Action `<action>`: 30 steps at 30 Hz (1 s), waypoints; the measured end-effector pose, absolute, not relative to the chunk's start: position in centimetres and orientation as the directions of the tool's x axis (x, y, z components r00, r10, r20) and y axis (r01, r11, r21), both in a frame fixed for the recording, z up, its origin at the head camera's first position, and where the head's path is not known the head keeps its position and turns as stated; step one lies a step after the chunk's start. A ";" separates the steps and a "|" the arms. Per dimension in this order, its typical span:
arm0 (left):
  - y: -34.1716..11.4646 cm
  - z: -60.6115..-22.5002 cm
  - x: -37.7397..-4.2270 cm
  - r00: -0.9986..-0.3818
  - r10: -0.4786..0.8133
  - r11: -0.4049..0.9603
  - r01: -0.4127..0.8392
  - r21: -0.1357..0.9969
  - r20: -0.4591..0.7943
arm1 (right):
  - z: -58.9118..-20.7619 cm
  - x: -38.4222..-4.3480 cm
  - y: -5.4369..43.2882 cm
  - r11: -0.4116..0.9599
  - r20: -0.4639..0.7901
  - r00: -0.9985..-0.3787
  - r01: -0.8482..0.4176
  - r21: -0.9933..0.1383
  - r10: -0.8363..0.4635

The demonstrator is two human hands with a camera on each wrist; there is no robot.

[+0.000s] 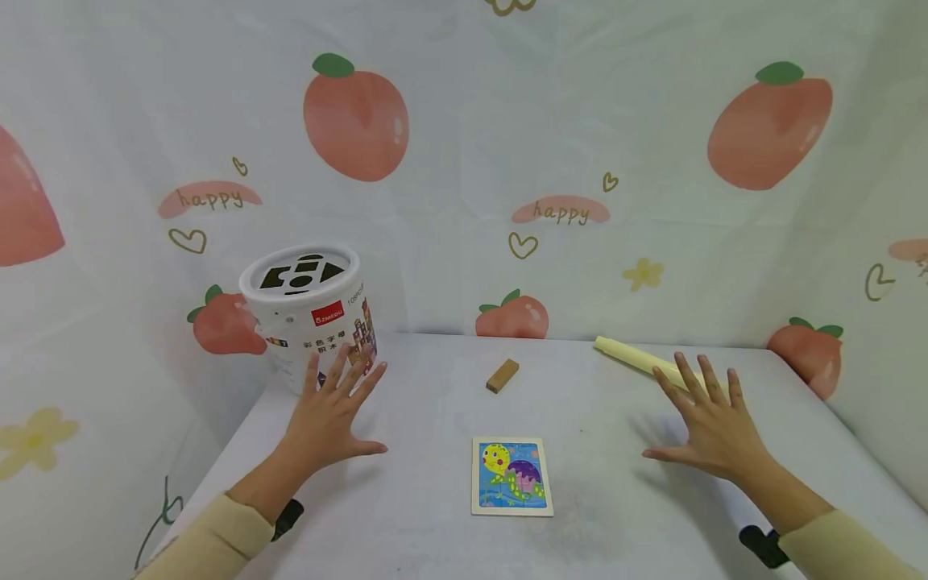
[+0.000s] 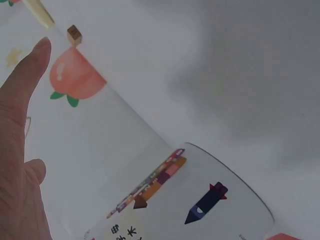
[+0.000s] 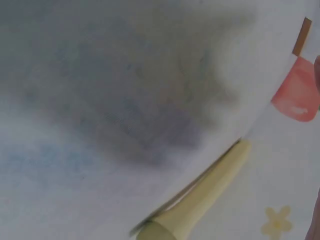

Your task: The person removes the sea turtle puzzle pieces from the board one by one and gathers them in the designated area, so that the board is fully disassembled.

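Note:
My left hand point(image 1: 324, 423) is held above the white table with its fingers spread, in front of a white lidded bucket point(image 1: 300, 322); it holds nothing. On the other side my right hand point(image 1: 714, 427), fingers also spread, hovers just this side of a pale yellow stick point(image 1: 631, 354) and is empty too. Between the hands lies a small framed turtle picture puzzle point(image 1: 512, 477). Farther back is a small brown wooden block point(image 1: 503, 375). The left wrist view catches the thumb side of the left hand point(image 2: 22, 125) and the bucket's printed wall point(image 2: 235, 200).
A white cloth point(image 1: 464, 161) printed with peaches, hearts and flowers hangs behind and beside the table point(image 1: 428, 548). The bucket's lid has shaped holes point(image 1: 300, 281). In the right wrist view the yellow stick point(image 3: 210, 190) lies along the table's back edge.

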State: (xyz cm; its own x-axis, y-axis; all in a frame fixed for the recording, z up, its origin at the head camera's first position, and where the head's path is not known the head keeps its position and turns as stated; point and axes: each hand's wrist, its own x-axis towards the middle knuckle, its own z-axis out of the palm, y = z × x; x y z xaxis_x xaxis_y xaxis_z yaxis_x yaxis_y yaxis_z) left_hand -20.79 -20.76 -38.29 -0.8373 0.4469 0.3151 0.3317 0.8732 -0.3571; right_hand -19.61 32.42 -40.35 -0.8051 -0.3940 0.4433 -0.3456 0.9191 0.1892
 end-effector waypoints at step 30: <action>-12.8 -39.5 -19.2 -0.832 0.555 0.831 0.555 0.042 0.021 | -40.1 -20.8 18.0 0.807 0.175 -0.893 -0.450 -0.382 -0.415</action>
